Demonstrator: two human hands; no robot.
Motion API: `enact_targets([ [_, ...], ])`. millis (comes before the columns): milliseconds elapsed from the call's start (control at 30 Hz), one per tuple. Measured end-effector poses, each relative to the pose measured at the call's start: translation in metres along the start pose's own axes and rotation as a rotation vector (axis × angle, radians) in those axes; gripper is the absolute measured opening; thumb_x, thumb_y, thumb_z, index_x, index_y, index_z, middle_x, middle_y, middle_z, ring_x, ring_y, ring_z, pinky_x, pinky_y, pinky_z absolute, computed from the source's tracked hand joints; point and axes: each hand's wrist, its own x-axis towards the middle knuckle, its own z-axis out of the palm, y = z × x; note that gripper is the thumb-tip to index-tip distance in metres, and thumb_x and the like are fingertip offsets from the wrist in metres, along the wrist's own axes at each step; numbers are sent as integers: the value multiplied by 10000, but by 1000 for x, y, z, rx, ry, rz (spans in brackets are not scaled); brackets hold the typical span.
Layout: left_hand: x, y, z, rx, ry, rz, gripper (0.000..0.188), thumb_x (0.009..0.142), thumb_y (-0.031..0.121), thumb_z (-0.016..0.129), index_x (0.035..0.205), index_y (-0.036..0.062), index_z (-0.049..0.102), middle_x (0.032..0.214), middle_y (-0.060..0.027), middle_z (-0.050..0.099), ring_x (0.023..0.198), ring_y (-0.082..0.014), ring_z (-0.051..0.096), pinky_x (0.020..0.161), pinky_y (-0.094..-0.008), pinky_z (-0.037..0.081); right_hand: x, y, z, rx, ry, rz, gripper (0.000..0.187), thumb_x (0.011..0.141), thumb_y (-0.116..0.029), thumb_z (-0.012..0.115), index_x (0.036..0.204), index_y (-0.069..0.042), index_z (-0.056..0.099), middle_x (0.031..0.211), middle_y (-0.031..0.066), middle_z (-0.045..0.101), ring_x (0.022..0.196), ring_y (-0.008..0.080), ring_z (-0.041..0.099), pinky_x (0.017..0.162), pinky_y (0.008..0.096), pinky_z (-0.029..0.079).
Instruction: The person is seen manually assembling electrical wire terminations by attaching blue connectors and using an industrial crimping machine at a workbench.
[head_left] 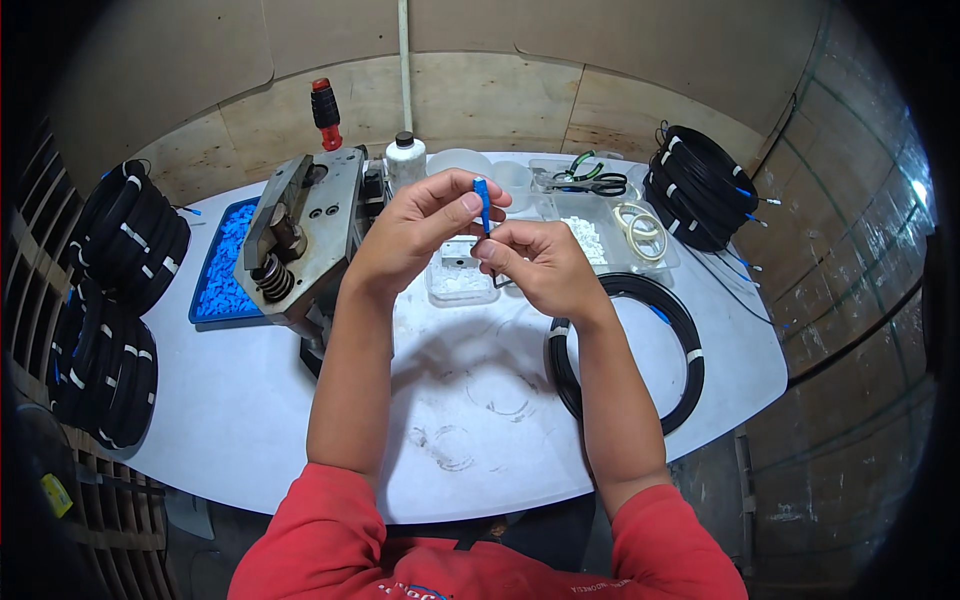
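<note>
Raised above the middle of the table, a small blue fibre-optic connector (482,203) stands nearly upright with a whitish tip on top. My left hand (425,218) pinches it between thumb and fingers. Just below, my right hand (535,262) is closed at the connector's lower end, where a thin black cable (503,283) shows under the fingers. A black cable coil (690,335), bound with white tape, lies flat beside my right forearm. Behind my hands sits a shallow clear tray (460,292) with white bits and a metal block in it.
A metal press (330,215) with a spring stands left of my hands, beside a blue tray (225,322) of small blue parts. Stacked black coils (150,240) flank the left edge; more coils (690,190) stand far right. A white bottle (405,158), scissors (600,184) and tape rolls (645,240) are behind.
</note>
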Motion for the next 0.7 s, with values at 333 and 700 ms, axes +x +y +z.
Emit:
enact_targets([
  [333,-1,3,0,84,8,-3,257,960,203,594,1098,-7,646,993,-56,664,949,-146,619,845,-302,495,1,3,1,10,9,-4,221,910,-198,663,814,-1,690,690,8,645,632,57,549,583,242,444],
  [700,-1,3,0,169,6,-33,263,951,202,594,1091,-10,660,1031,-59,670,962,-142,604,867,-299,471,1,5,1,47,34,-10,216,907,-188,664,816,6,694,681,12,646,622,58,552,572,238,445],
])
